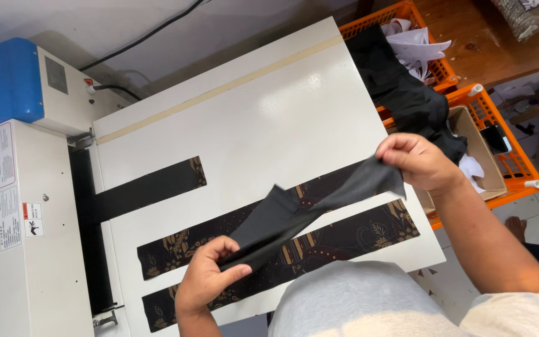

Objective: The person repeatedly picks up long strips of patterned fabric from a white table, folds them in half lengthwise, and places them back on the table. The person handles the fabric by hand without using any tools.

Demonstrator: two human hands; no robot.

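Left hand (pixel 210 278) and right hand (pixel 416 162) each pinch, seemingly firmly, a dark fabric strip (pixel 307 209).

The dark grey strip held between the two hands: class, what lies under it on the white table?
Under the dark grey strip lie two patterned black fabric strips on the white table. The middle of the upper one is hidden by it.

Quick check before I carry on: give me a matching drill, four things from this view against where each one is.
Things:
1. plain black strip
2. patterned strips
3. orange crates
4. blue machine housing

Places:
A. top left, behind the white table
B. flat on the table
C. right of the table
D. held between left hand and right hand

Pairs: 1-D, 2-B, 3-C, 4-A
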